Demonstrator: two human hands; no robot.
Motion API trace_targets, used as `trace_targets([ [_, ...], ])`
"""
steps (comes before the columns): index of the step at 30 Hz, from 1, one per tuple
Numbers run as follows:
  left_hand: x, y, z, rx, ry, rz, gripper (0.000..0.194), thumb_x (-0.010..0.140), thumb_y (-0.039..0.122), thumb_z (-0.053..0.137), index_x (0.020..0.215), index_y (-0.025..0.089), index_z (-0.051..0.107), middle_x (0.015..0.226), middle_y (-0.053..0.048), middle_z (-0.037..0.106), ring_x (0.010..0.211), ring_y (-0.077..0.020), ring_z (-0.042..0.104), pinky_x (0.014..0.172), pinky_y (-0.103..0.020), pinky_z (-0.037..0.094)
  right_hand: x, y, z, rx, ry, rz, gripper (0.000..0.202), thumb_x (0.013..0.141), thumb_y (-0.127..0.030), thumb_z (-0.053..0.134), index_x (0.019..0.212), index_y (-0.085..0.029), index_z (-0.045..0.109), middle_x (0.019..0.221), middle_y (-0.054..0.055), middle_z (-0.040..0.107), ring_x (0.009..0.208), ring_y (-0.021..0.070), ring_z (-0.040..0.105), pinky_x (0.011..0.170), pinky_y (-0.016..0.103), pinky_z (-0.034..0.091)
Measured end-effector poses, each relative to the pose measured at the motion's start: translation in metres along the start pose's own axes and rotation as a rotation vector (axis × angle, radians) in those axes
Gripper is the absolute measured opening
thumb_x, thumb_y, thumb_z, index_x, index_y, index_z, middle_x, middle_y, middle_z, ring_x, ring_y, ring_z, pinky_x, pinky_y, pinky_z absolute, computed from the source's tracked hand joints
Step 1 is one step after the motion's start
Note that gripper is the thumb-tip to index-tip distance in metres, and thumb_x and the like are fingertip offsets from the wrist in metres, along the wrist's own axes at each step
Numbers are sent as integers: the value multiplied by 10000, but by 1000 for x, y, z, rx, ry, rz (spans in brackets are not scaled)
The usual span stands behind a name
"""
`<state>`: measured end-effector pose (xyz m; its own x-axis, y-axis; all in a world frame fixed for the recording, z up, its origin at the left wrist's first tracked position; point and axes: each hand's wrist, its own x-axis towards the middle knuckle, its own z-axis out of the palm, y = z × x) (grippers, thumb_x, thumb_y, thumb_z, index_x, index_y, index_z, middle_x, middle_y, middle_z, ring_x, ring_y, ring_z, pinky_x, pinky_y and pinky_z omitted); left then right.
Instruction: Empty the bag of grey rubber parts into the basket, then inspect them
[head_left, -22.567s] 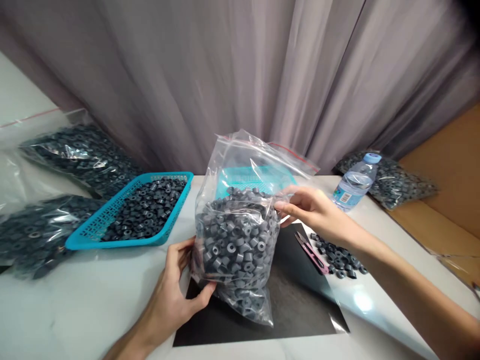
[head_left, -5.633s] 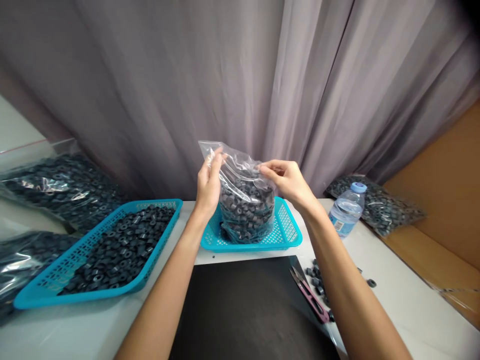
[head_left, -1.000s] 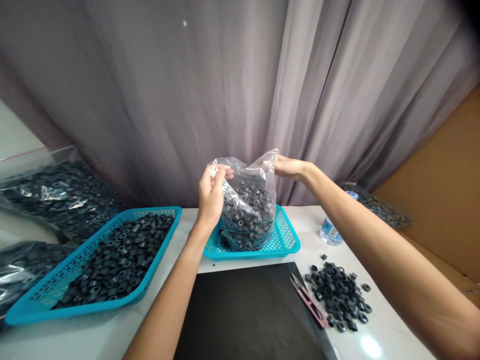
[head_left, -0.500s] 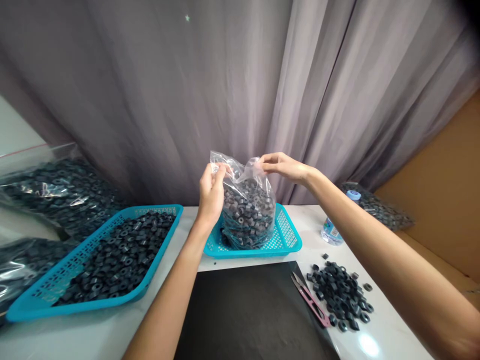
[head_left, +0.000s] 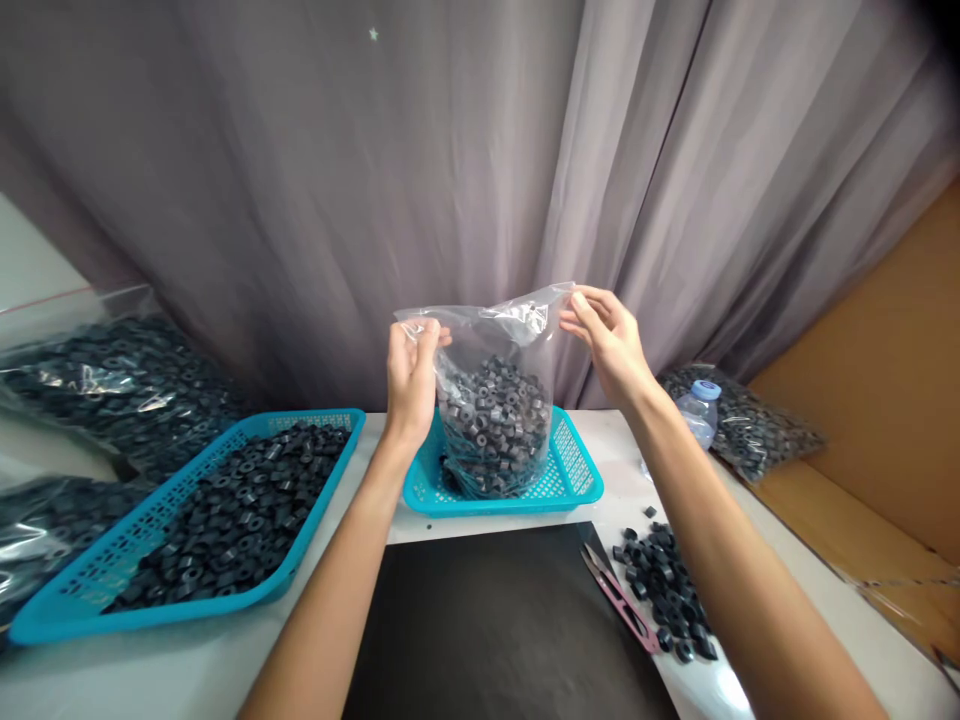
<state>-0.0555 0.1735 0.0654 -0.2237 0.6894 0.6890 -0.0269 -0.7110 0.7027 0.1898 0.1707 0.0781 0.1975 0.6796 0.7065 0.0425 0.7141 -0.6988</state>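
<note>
Over the small teal basket (head_left: 577, 470), a clear bag (head_left: 491, 400) of dark rings stood between both hands.

Left hand (head_left: 411, 375) pinched the bag's top left edge; right hand (head_left: 609, 345) pinched its top right corner, stretching the mouth wide; the bag's bottom rested inside the basket; pink snips (head_left: 619, 600) and loose rings (head_left: 664, 585) lay right of and nearer than the basket; a larger basket (head_left: 97, 580) sat to its left.

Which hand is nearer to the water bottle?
Right. The right hand grips the bag's top corner, up and left of the water bottle; the left hand holds the opposite corner, farther away.
</note>
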Motion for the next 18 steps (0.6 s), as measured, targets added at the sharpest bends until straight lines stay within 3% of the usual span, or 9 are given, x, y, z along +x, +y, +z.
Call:
trace_targets([
  [2,-2,-3,-6,12,-83,-94,460,896,643,598,1124,244,602,1217,-112,707,1211,-289,653,1071,-492,477,-16,2,-4,-59,-112,73,503,852,-592,712,1238,-273,672,1321,84,671,1179,227,648,1026,415,532],
  [5,-8,-2,-21,94,-413,-280,726,810,713,658,1375,277,525,1448,-147,592,1369,-363,533,1102,-565,441,-34,2,-8,-180,-416,199,525,853,-541,738,1282,-241,696,1225,93,726,1095,241,684,968,415,561],
  [7,-11,2,-27,215,-658,-352,870,730,611,805,1472,314,461,1511,-131,544,1398,-378,502,1124,-568,426,-38,0,-7,-217,-483,230,499,858,-507,741,1255,-204,727,1140,98,749,947,226,708,862,394,586],
  [9,-12,6,-28,304,-745,-343,868,740,522,834,1497,346,446,1528,-96,534,1406,-358,496,1152,-543,408,-36,-2,-5,-242,-469,205,425,862,-475,742,1168,-181,773,1117,103,750,891,217,700,822,385,576],
  [13,-12,6,-17,279,-562,-215,563,846,501,733,1352,301,589,1399,-69,644,1329,-312,573,1153,-488,422,-30,-6,7,-261,-385,53,268,906,-410,704,1011,-192,819,1088,99,765,994,246,686,911,414,527],
  [18,-12,-3,-3,120,-379,-207,565,796,443,801,1294,264,600,1181,-53,747,1139,-268,692,1060,-434,507,-34,-8,25,-235,-259,-44,312,955,-452,637,1079,-223,810,1127,77,745,1064,243,665,960,405,512],
])
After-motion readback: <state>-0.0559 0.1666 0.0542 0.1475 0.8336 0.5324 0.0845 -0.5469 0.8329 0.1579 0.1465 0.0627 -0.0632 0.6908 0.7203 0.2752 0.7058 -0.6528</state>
